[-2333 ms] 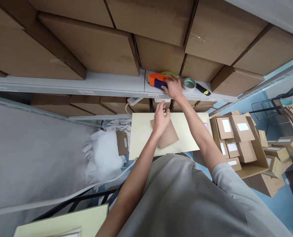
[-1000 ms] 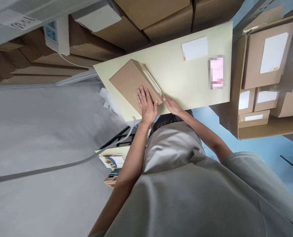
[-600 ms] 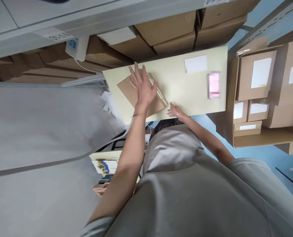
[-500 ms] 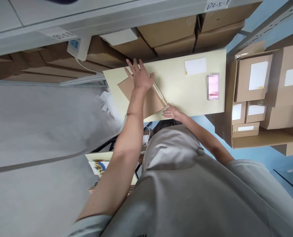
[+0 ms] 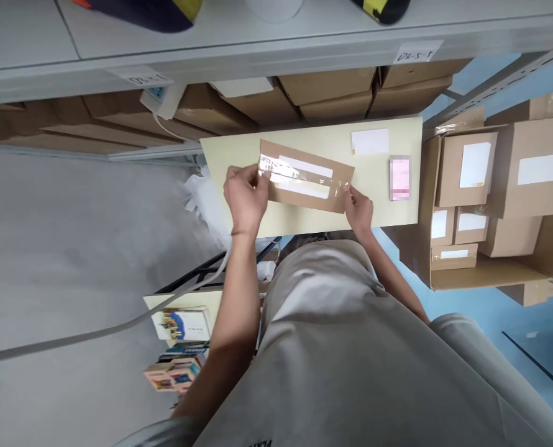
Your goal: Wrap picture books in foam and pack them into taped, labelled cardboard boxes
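Head view: both hands (image 5: pixel 246 197) (image 5: pixel 359 211) hold taped cardboard box (image 5: pixel 306 177).

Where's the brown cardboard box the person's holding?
In the head view's middle, the box is between the left hand and right hand, over the pale yellow table.

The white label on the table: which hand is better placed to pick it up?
Probably the right hand: it is nearer the label, at the right end of the box. The left hand is farther off, at the opposite end. Both hold the box, so the right must let go first.
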{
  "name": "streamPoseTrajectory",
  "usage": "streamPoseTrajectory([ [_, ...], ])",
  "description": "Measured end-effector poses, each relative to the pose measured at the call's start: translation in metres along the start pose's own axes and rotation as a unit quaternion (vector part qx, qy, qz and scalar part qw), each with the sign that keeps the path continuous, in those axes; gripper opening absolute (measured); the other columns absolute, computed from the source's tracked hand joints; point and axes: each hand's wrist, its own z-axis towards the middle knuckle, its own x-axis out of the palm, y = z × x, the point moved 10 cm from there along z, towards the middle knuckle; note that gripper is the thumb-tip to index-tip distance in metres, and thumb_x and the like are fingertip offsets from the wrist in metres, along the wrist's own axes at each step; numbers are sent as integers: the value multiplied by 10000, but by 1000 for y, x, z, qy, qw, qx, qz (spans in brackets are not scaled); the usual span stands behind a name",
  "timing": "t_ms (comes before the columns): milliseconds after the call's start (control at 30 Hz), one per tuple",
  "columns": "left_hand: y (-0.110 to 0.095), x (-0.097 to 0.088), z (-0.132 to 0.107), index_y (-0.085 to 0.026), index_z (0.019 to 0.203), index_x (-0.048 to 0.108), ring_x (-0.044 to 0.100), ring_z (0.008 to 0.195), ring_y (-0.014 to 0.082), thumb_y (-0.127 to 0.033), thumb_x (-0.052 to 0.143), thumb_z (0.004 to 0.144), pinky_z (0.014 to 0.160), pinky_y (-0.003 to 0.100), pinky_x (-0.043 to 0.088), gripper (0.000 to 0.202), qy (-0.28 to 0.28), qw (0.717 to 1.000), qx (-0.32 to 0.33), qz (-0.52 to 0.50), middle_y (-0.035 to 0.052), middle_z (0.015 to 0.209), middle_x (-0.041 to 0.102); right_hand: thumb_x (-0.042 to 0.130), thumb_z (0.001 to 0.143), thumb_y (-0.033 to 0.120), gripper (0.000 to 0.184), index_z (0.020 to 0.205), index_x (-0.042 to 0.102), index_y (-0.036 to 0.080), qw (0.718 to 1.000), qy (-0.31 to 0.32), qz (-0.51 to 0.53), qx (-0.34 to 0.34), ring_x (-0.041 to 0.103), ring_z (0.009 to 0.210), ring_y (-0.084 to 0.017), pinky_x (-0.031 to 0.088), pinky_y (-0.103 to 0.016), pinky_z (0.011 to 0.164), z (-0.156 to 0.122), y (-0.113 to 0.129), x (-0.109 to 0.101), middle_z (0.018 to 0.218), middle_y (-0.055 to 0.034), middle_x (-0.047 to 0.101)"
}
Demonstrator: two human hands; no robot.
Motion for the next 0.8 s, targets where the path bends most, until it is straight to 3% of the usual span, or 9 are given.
streamPoseTrajectory([
  [100,22,26,-22,-223,1023,830,780,1034,310,-476,708,994,1049,441,612,283,48,998,-47,14,104,1039,790,314,1125,863,857,1262,833,196,995,-60,-73,-20,799,972,-322,568,-383,864,14,2,-24,970,-135,838],
  [200,40,61,-35,-224,993,832,797,1034,313,-520,667,1006,996,419,611,339,114,990,-81,-23,115,1069,844,332,1127,858,862,1263,845,178,991,-72,-103,-43,791,1005,-329,579,-408,899,27,-2,-25,1030,-177,848],
  [333,47,95,-48,-192,1146,819,789,1064,333,-682,671,1000,986,432,615,532,169,976,-106,-87,142,1131,863,370,1125,842,819,1354,810,191,996,-55,-44,-52,769,1084,-309,610,-434,974,35,-14,-17,1240,-190,841],
  [533,50,116,-53,-217,1467,731,706,1431,356,-759,699,980,1241,488,540,729,194,943,-99,-251,141,1498,787,432,1094,848,790,1541,722,266,996,46,77,-9,719,1365,-317,585,-471,1185,39,-28,-1,1361,-101,835],
  [667,58,130,-49,-204,1446,745,693,1462,387,-811,757,912,1257,506,545,809,230,914,-107,-318,145,1515,782,495,1025,926,886,1545,722,245,991,80,105,25,635,1548,-337,496,-480,1325,42,-32,2,1597,-111,739],
  [800,56,133,-50,-176,1386,756,713,1415,402,-846,796,845,1222,532,577,863,218,902,-105,-359,162,1464,803,496,988,983,979,1553,722,217,989,98,106,44,594,1602,-368,479,-500,1351,37,-27,-3,1645,-123,708],
])
